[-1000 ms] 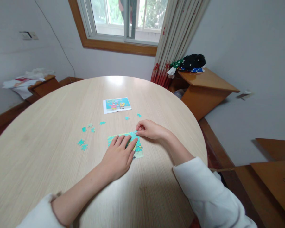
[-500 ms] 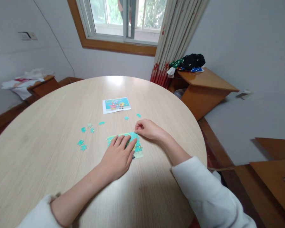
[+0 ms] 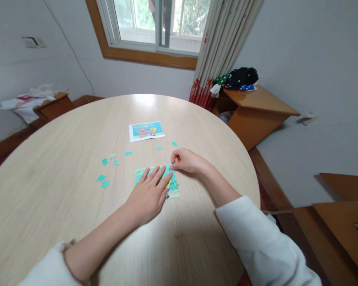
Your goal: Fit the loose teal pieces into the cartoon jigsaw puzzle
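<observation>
A partly assembled jigsaw puzzle (image 3: 174, 193), teal with yellow parts, lies flat on the round table. My left hand (image 3: 149, 192) rests over it with spread fingers, covering much of its middle. At the puzzle's far right corner is my right hand (image 3: 186, 160), its fingers curled and its thumb tip touching that corner. Whether a piece sits within those fingers is hidden. One loose teal puzzle piece (image 3: 174, 144) lies just beyond the right hand, another puzzle piece (image 3: 159, 147) to its left. Several more loose pieces (image 3: 105, 184) are scattered left of the puzzle.
A printed cartoon picture (image 3: 147, 131) lies on the round wooden table (image 3: 62, 159) beyond the puzzle. Behind the table are a window and a curtain (image 3: 217, 43). To the right, a wooden cabinet (image 3: 259, 105) carries a pile of cloth (image 3: 241, 78).
My left hand's fingers have spread a little and shifted on the puzzle. The right hand stays at the corner, its thumb slightly lower against the puzzle. The loose pieces have not moved.
</observation>
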Tool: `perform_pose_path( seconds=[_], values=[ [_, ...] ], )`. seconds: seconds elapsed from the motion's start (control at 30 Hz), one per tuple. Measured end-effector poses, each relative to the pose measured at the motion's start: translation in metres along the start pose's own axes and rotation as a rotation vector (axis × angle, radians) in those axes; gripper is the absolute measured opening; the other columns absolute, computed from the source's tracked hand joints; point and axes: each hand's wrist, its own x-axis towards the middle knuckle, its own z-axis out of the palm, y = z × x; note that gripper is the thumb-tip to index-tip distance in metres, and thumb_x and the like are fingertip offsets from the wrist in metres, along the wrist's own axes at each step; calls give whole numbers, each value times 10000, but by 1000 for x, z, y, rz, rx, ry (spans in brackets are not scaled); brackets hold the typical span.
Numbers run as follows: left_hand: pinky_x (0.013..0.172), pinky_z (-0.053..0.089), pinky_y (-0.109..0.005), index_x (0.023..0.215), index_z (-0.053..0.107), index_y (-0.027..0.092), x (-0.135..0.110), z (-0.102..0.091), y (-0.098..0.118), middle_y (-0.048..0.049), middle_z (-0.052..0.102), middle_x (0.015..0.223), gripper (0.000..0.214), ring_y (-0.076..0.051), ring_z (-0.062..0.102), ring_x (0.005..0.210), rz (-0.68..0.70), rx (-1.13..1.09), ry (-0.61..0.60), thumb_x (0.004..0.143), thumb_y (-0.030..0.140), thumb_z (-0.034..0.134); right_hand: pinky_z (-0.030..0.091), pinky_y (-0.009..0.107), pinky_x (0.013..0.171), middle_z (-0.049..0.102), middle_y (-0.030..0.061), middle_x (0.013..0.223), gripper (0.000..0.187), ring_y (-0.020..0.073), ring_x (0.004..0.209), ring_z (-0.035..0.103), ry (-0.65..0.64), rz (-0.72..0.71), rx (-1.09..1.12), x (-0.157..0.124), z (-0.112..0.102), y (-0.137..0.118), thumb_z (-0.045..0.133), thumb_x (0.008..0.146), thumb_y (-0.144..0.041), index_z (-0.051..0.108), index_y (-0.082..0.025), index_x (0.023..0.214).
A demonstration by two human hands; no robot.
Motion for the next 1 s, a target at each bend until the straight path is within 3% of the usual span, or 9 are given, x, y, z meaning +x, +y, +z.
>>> perform_pose_path(
  seconds=[0.13, 0.63, 0.8, 1.0],
  values=[
    [1127, 220, -519, 1415, 413, 182, 1, -2, 0, -131, 370, 1501, 492, -282, 300, 1395, 7, 0, -25, 982, 316, 221, 287, 209, 505, 460, -67, 536, 206, 65, 515, 406, -33, 3, -82, 1, -2, -2, 697, 687, -145, 507, -163, 609],
    [1123, 229, -513, 1397, 434, 176, 4, -5, 1, -127, 383, 1493, 478, -268, 323, 1385, 7, 0, -19, 970, 273, 243, 307, 216, 538, 475, -65, 546, 188, 77, 534, 420, 30, -36, 5, 2, 0, 7, 673, 703, -152, 505, -163, 620],
    [1127, 225, -506, 1388, 444, 183, 3, -4, -1, -112, 393, 1491, 477, -259, 327, 1383, 9, -25, -7, 976, 308, 240, 315, 216, 543, 474, -59, 570, 189, 81, 553, 424, 49, -71, 128, 1, 2, 14, 662, 715, -219, 500, -161, 637],
    [1135, 223, -492, 1457, 303, 109, 3, -4, 0, -136, 374, 1497, 567, -253, 330, 1382, -37, -46, 82, 980, 404, 223, 297, 219, 524, 447, -67, 552, 207, 80, 522, 387, 123, -63, 323, -2, 5, 23, 622, 733, -297, 479, -171, 654]
  ],
)
